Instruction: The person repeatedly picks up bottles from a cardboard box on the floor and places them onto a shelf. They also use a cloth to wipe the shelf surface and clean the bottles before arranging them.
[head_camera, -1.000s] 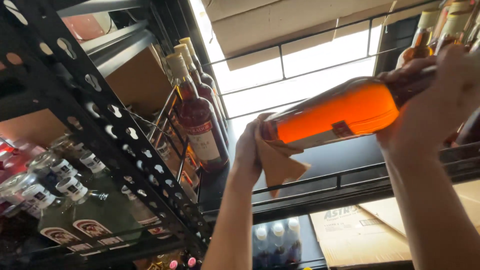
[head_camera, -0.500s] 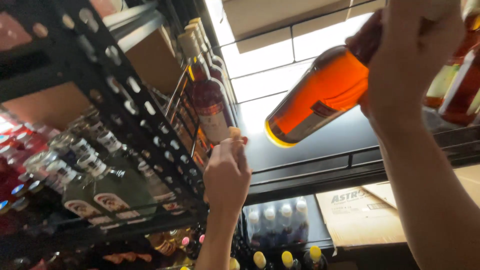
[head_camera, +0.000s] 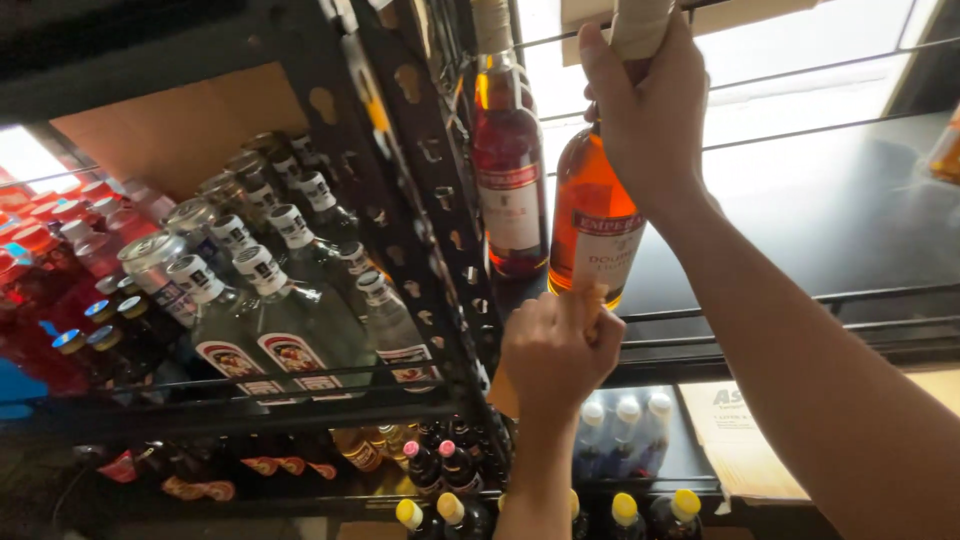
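Note:
My right hand grips the neck and shoulder of an amber liquor bottle with a red and white label, held upright just above the black metal shelf. Below it, my left hand is closed on a brown cloth, fingers touching the bottle's base. Right beside the held bottle stands a matching dark red bottle at the shelf's left end.
A perforated black upright divides the racks. To the left lie clear bottles with white caps and red-capped ones. Lower shelves hold small yellow-capped and pink-capped bottles. A cardboard box sits under the shelf.
The amber bottle swung from lying tilted to upright and moved left, down toward the shelf beside the other bottle. My left hand came off its base, then returned beneath it with the cloth.

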